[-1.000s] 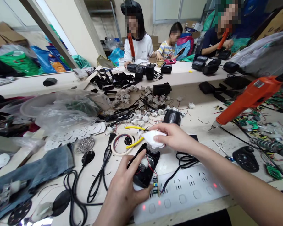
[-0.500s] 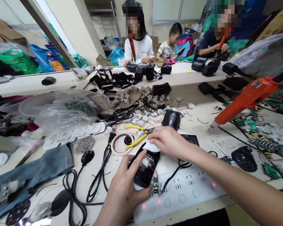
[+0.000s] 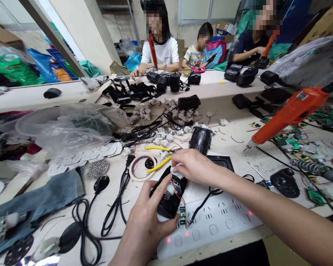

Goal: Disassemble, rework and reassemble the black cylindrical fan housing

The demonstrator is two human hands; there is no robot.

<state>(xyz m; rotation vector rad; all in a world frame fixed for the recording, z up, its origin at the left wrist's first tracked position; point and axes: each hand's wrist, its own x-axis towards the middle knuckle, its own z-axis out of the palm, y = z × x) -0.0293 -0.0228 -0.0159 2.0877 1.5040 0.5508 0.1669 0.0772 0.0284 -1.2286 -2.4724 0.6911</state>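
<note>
My left hand (image 3: pixel 147 218) is wrapped round an open black plastic housing (image 3: pixel 166 211), thumb at its near end and forefinger along its side. Inside sits a small motor (image 3: pixel 170 189) with a white part and red wires. A small circuit board (image 3: pixel 182 213) hangs by wires over the near end, beside my thumb. At the housing's far end my right hand (image 3: pixel 192 164) pinches a small white piece (image 3: pixel 175 172), mostly covered by the fingers; its kind I cannot make out. Pliers with yellow handles (image 3: pixel 158 148) lie just beyond, partly behind my right hand.
A white power strip (image 3: pixel 211 229) with red lights lies in front of me. A tape roll (image 3: pixel 133 173), a black cord (image 3: pixel 119 199) and a black cylindrical housing (image 3: pixel 200 139) surround the work. An orange electric screwdriver (image 3: pixel 288 116) hangs at right. Co-workers sit across the bench.
My right fingers have curled in more closely over the white piece, so less of it shows. My left hand keeps its hold. Across the bench, a co-worker's hand has moved to the left.
</note>
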